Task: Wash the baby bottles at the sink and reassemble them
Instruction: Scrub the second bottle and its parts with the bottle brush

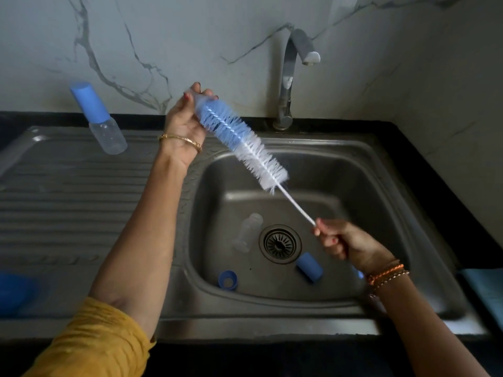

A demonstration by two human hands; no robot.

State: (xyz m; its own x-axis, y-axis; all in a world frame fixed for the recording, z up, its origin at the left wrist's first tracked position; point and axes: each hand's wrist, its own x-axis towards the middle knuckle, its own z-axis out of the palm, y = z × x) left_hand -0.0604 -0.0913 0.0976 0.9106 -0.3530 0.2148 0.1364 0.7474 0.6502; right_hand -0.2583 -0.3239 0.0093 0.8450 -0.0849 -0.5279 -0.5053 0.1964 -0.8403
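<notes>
Above the sink's left rim, my left hand [185, 118] grips a small clear bottle [200, 97]. The tip of a blue and white bottle brush [239, 140] sits at or in its mouth. My right hand [345, 244] grips the brush's thin white handle [296, 206] low over the basin. A second clear bottle [248, 232] lies in the sink [353, 170] beside the drain [280, 243]. Near the basin's front lie a blue cap [309, 268] and a blue screw ring [228, 280]. An assembled bottle with a blue cap [98, 118] stands on the drainboard [68, 191].
The tap [292, 66] rises behind the basin, and no water runs from it. A blurred blue object [13, 292] sits at the drainboard's front left. A blue cloth [487, 289] lies on the black counter at the right. A marble wall stands behind.
</notes>
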